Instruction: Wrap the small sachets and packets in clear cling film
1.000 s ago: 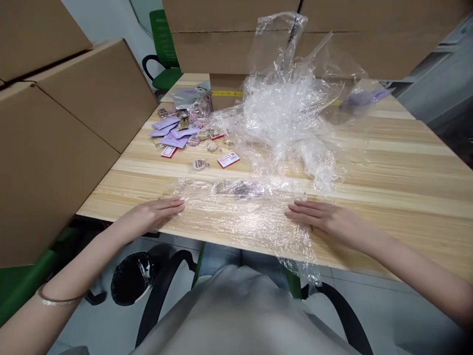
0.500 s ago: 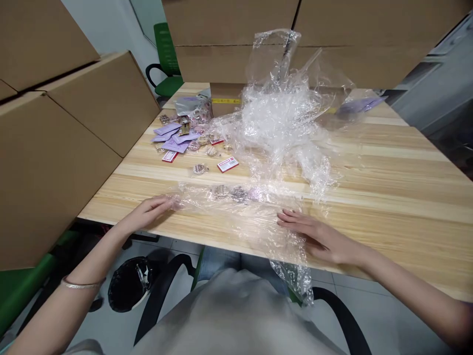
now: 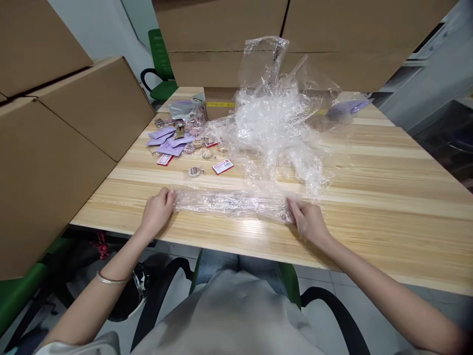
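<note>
A strip of clear plastic film [image 3: 229,202] lies stretched across the near part of the table, in folded layers. Dark small items inside it show only faintly through the plastic. My left hand [image 3: 158,209] grips its left end, fingers curled closed. At the right end my right hand [image 3: 308,217] pinches the film between thumb and fingers. Just beyond the strip are a small round packet [image 3: 195,171] in clear wrapping and a red-and-white card box [image 3: 222,166].
A big heap of crumpled clear plastic [image 3: 269,118] fills the table's middle. Purple sachets [image 3: 172,143] and several small packets lie at the back left. Cardboard boxes [image 3: 81,118] stand along the left side and hang over the far edge. A bin [image 3: 127,298] stands below the table.
Both hands have closed from lying flat to gripping the film's ends. The part that hung over the table's front edge has been folded up, leaving a narrow strip.
</note>
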A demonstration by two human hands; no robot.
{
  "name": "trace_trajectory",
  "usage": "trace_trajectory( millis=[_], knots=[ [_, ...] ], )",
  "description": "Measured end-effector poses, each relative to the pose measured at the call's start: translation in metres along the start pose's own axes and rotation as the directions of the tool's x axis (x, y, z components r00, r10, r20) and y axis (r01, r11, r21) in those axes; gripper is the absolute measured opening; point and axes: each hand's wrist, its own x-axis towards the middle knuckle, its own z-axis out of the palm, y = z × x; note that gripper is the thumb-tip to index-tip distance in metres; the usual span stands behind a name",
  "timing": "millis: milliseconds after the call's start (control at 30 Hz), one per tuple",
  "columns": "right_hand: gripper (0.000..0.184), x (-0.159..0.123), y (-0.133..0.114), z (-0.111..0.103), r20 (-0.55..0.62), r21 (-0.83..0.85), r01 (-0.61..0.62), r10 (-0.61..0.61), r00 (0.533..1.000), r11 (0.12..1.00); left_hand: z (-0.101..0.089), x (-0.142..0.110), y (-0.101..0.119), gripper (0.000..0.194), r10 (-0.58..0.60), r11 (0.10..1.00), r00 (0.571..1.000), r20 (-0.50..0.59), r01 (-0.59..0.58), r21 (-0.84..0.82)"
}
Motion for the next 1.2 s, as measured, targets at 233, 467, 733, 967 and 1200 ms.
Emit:
trace_trajectory(
  millis=[233, 467, 733, 967, 1200],
  knots=[
    [0.032, 0.015, -0.008, 0.0, -0.133, -0.274, -0.21, 0.18, 0.975, 0.939, 0.003, -0.013, 0.021, 0.046, 0.066, 0.969, 0.986, -0.151, -0.027, 0.246],
    [0.044, 0.016, -0.007, 0.009, -0.146, -0.291, 0.179, -0.229, 0.963, 0.94, 0.046, -0.052, 0.131, 0.051, 0.831, 0.556, 0.555, 0.036, -0.827, -0.083],
    [0.047, 0.011, -0.018, -0.018, 0.169, -0.317, 0.014, 0.042, 0.985, 0.948, 0.072, -0.051, 0.157, 0.054, 0.759, 0.651, 0.633, 0.153, -0.744, -0.149],
    [0.036, 0.03, -0.073, -0.026, 0.077, 0.163, 0.011, -0.024, 0.997, 0.987, 0.071, -0.05, 0.146, 0.054, 0.791, 0.596, 0.605, 0.09, -0.73, -0.334],
    [0.023, 0.028, -0.103, 0.05, -0.122, 0.383, 0.248, -0.217, 0.968, 0.89, 0.061, -0.038, 0.133, 0.047, 0.734, 0.589, 0.664, 0.142, -0.519, -0.619]
  ],
)
